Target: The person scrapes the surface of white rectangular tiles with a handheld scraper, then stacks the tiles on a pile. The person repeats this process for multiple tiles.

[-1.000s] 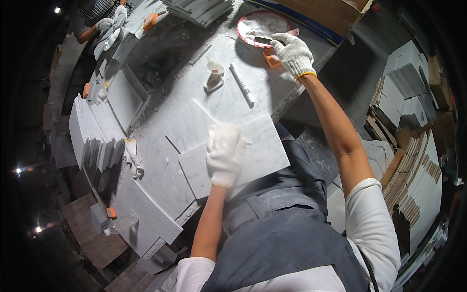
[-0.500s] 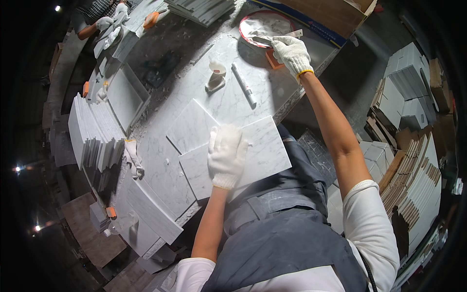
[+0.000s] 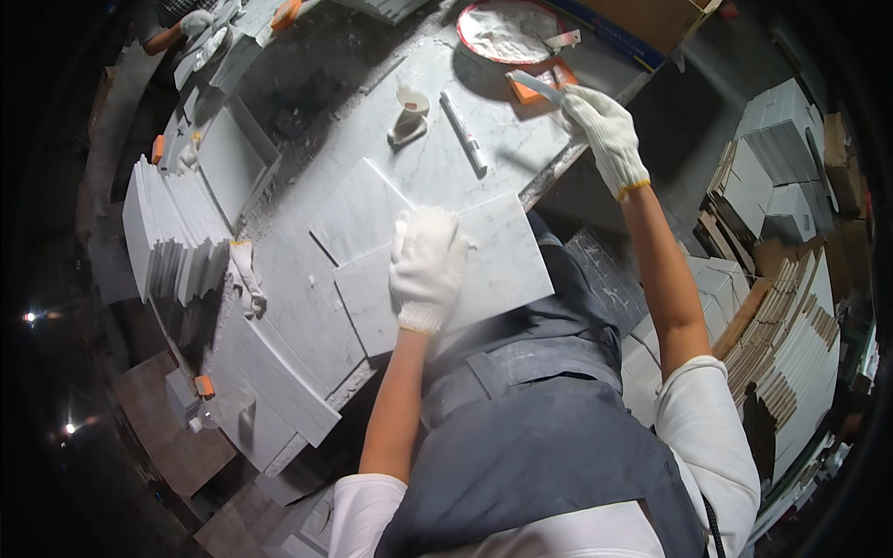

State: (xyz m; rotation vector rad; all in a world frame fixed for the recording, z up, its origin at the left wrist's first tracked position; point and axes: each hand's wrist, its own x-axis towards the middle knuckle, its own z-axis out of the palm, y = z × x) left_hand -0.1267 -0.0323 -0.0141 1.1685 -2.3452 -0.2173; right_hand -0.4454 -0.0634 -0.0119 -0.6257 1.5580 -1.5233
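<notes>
My left hand (image 3: pixel 428 270), in a white knitted glove, lies on a pale grey-veined marble tile (image 3: pixel 507 251), fingers forward and holding nothing. That tile overlaps a second tile (image 3: pixel 358 214) and juts past the bench edge toward my lap. My right hand (image 3: pixel 605 135), gloved too, is closed on a putty knife (image 3: pixel 538 88), its flat blade pointing left over an orange block (image 3: pixel 558 74). The knife's grip is hidden in the glove. Just beyond is a red-rimmed bowl (image 3: pixel 462 37) of white paste, with another flat scraper (image 3: pixel 564 39) on its rim.
A white marker (image 3: pixel 462 130) and a small off-white cup-like item (image 3: pixel 411 116) lie on the marble bench (image 3: pixel 372 130). Stacked tiles (image 3: pixel 177 232) and a loose glove (image 3: pixel 246 279) are at left. A cardboard box (image 3: pixel 642 23) stands far right. Another person's gloved hand (image 3: pixel 195 23) shows far left.
My right hand has drawn the putty knife back from the bowl, nearer and to the right, uncovering the orange block. My left hand stays on the tile. The whole view has shifted slightly.
</notes>
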